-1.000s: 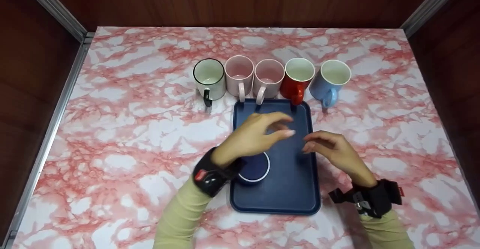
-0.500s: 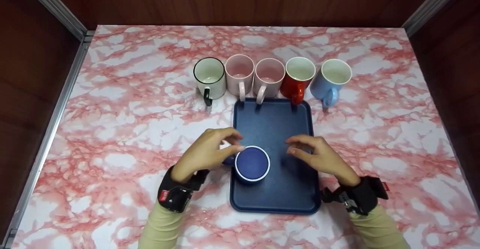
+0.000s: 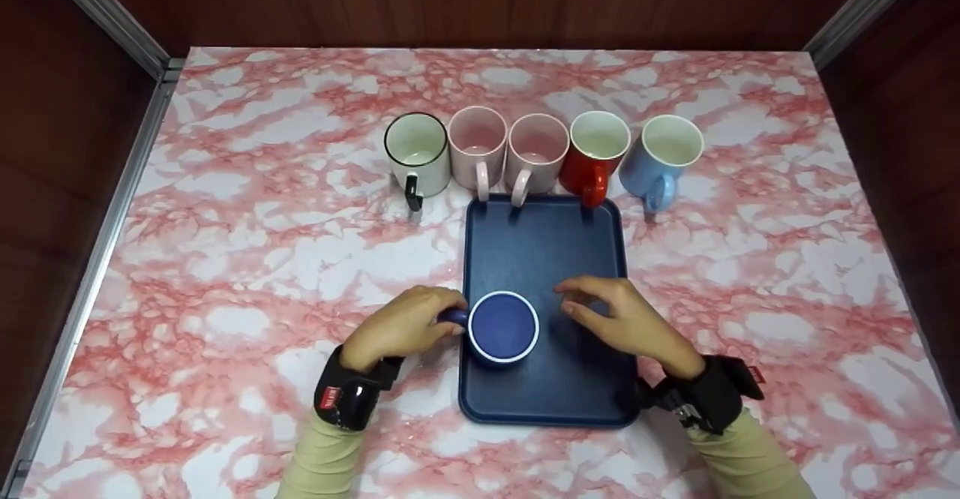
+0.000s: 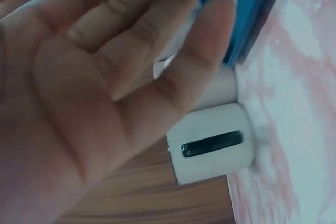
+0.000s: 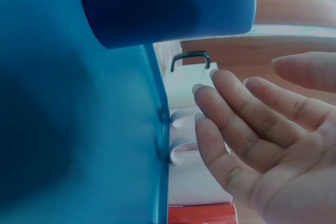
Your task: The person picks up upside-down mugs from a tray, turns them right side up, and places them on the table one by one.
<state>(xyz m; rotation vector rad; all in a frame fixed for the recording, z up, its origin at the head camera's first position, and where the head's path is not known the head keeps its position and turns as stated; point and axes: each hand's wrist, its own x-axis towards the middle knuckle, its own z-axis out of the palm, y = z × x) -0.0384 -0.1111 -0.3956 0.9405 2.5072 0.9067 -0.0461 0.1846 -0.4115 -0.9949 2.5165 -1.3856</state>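
Note:
A dark blue mug (image 3: 503, 326) stands on the left part of a navy tray (image 3: 551, 398); its top shows as a flat blue disc ringed in white. My left hand (image 3: 401, 324) pinches the mug's handle, which points left over the tray's edge, between thumb and fingers. In the left wrist view, the fingers (image 4: 173, 85) reach up to the mug's dark underside. On the other side, my right hand (image 3: 626, 315) hovers above the tray, its fingers loosely bent and apart from the mug. The right wrist view has the mug's blue side (image 5: 168, 6) beyond the spread fingertips.
Behind the tray runs a row of upright mugs: a white mug with black handle (image 3: 420, 155), two pink mugs (image 3: 478, 150), a red mug (image 3: 589, 172) and a light blue mug (image 3: 652, 172). Some handles overhang the tray's far edge. Dark wooden panels (image 3: 480, 4) enclose the table.
My left hand has come back from over the tray to the mug's left and taken hold of its handle. The right hand has moved left toward the mug. The mug stays in place.

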